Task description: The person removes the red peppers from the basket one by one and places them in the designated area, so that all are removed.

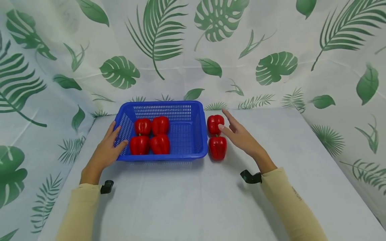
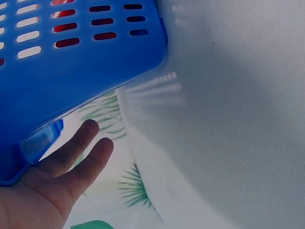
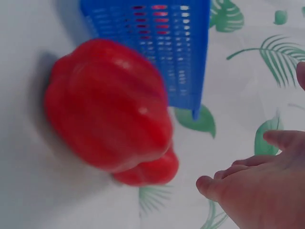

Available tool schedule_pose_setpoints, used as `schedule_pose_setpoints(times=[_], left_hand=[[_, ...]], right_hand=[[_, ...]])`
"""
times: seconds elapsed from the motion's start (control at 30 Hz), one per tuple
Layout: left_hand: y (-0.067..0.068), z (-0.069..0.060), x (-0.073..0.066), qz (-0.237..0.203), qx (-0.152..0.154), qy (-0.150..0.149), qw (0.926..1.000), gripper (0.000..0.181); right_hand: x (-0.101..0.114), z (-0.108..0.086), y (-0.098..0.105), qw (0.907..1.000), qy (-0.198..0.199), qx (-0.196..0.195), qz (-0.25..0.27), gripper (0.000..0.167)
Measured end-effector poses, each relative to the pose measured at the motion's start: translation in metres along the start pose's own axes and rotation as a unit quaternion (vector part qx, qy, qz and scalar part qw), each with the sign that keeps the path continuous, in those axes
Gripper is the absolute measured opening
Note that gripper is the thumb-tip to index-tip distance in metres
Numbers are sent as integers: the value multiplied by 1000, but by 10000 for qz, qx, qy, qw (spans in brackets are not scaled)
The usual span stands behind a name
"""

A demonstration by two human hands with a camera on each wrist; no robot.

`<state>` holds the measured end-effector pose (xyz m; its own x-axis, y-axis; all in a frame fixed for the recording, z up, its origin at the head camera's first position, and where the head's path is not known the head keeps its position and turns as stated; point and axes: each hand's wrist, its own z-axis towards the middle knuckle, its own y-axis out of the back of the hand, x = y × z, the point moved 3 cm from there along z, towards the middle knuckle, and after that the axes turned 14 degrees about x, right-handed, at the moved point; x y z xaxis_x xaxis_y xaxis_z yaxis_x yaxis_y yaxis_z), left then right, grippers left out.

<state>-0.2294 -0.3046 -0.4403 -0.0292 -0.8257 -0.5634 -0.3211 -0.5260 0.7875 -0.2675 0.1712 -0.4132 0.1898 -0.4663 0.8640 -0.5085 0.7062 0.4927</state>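
- Touches the left end of a blue perforated plastic basket (image 1: pixel 169 157) with the left hand (image 1: pixel 105 151), straight-fingered, with the thumb at the near left corner of the rim.
- Holds the right hand (image 1: pixel 241 136) well apart from the left, beyond the basket's right end, with fingers extended, thumb spread from the forefinger, and nothing in its grasp.
- Has two loose red bell peppers near the right hand, between that hand and the basket: a farther bell pepper (image 1: pixel 213 124), partly covered by the thumb in the head view, and a nearer bell pepper (image 1: pixel 217 147) in front of it.
- Has four basket peppers (image 1: pixel 160 144), also red, just right of the left hand, in two rows of two.
- Wears cream sleeves (image 1: pixel 280 195) behind both hands, with a black wrist device (image 1: pixel 251 177) beside each wrist.
- Has a white tabletop (image 1: pixel 169 201) beneath both hands and a leaf-print cloth (image 1: pixel 181 72) beyond them.
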Motion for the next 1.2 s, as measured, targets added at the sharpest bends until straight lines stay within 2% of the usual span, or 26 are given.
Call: schedule_pose_setpoints(times=[0.53,0.77,0.93,1.2], left_hand=[[0,3,0,26,72,42,10000,82],[0,4,3,27,37,17,10000,83],[1,4,4,-6,81,12,10000,85],[0,4,2,-34,93,213,9997,93]], right_hand=[[47,28,-13,9973,432,93,593,78],[68,47,-24,9931,636,273,944,78],[78,62,-30,9920,498,405,1084,79],[91,90,-40,9900,660,438,1166,76]])
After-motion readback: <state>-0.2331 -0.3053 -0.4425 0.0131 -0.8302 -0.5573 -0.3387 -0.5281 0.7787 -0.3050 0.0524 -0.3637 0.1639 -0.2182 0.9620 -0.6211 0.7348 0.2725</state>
